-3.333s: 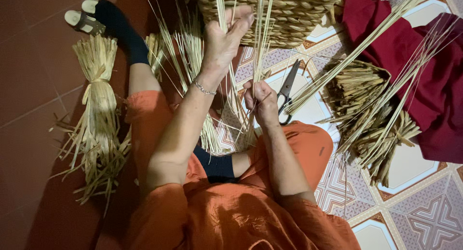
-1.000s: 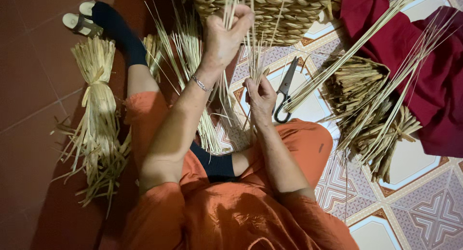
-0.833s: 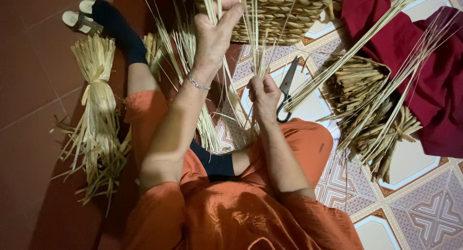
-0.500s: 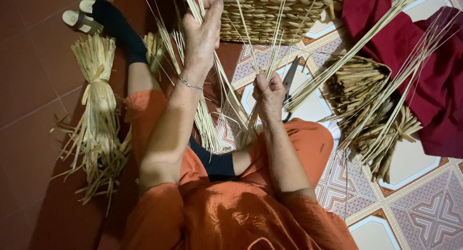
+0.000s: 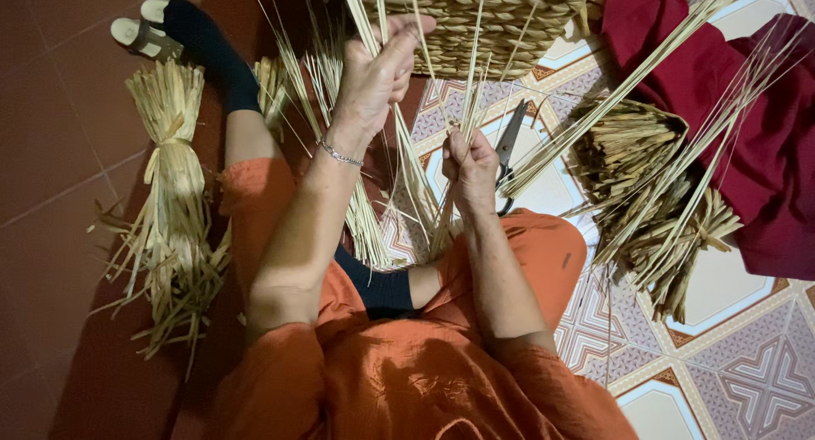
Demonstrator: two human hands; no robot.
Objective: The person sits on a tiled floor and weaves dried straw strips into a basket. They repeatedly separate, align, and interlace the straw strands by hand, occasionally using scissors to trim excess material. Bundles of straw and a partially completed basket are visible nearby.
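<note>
1. While the person sits on the tiled floor [image 5: 747, 380] with legs folded, the left hand [image 5: 373, 75] is raised, its fingers closed around a few long pale straw strands [image 5: 416, 164] and drawing them up beside the woven basket [image 5: 475, 19].
2. The right hand [image 5: 471, 164] sits lower, fingers pinched tight on the same strands near their gathered base above the lap.
3. This looks like the step of separating and tensioning strands for weaving; the next move probably calls for a firm low grip while single stems are picked out without snapping.
4. The strands are thin, stiff and dry; the basket shows a thick, braided, rope-like weave.
5. Black-handled scissors [image 5: 508, 147] lie on the floor just beside the right hand.
6. A tied straw bundle [image 5: 174, 211] lies left, looser bundles [image 5: 654, 194] lie right, against dark red cloth [image 5: 755, 151].
</note>
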